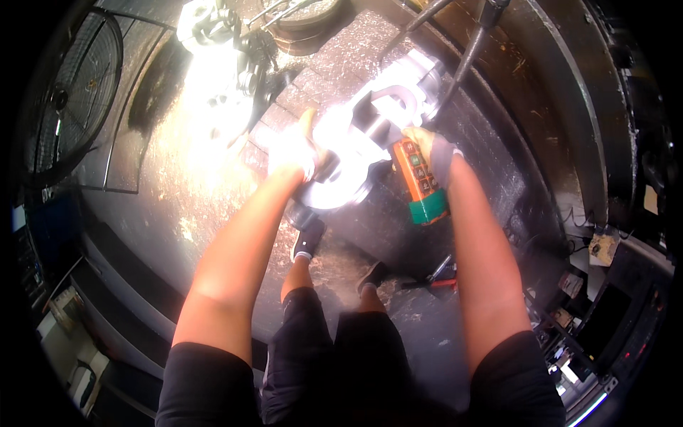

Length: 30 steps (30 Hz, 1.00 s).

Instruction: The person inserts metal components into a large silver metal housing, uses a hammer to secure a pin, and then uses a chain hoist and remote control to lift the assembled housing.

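A large shiny metal part shaped like a crankshaft [346,149] lies slantwise in front of me, partly washed out by glare. My left hand [295,151] is against its left side, thumb stretched up; glare and the part hide most of the fingers, which seem to curl round its edge. On the other side, my right hand [425,144], with a grey wrap at the wrist, closes round the top of an orange remote control [416,171]. The remote has dark buttons and a green band at its lower end. My right fingertips reach close to the crankshaft; whether they touch it I cannot tell.
More metal parts [224,78] stand in strong glare at upper left, near a round container [302,32]. A big caged fan [75,92] is far left. Dark bars [466,60] slant down at upper right. A red-handled tool [442,283] lies by my feet.
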Available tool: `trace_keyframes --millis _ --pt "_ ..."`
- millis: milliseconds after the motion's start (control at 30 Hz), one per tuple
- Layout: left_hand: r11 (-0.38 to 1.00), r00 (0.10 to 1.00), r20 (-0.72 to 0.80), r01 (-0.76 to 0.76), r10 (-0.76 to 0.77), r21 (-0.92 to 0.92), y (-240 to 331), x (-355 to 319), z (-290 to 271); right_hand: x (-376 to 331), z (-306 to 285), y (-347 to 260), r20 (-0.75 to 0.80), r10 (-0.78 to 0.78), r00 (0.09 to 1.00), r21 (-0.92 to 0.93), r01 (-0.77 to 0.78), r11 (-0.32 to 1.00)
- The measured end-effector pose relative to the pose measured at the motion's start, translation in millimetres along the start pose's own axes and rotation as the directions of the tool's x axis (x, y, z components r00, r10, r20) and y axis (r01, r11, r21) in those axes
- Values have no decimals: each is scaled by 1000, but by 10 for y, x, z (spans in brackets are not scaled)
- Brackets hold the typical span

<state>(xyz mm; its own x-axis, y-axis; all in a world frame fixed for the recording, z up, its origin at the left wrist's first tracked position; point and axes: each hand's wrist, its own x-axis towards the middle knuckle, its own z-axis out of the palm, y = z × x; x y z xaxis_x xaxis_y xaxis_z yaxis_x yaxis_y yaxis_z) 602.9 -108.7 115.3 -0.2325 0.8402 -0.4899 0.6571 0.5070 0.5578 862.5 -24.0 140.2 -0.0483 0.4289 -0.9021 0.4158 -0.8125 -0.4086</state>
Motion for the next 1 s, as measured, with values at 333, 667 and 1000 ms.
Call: trace_keyframes --millis 333,667,1000 --pt "999 998 51 -45 44 19 -111 66 -37 289 3 82 133 -166 977 -358 204 911" --pt "958 885 408 -276 223 75 255 424 -629 733 54 223 118 -318 941 -19 322 947" --pt "603 783 -140 -567 606 -561 2207 963 -321 822 29 -146 222 -331 917 -621 395 677"
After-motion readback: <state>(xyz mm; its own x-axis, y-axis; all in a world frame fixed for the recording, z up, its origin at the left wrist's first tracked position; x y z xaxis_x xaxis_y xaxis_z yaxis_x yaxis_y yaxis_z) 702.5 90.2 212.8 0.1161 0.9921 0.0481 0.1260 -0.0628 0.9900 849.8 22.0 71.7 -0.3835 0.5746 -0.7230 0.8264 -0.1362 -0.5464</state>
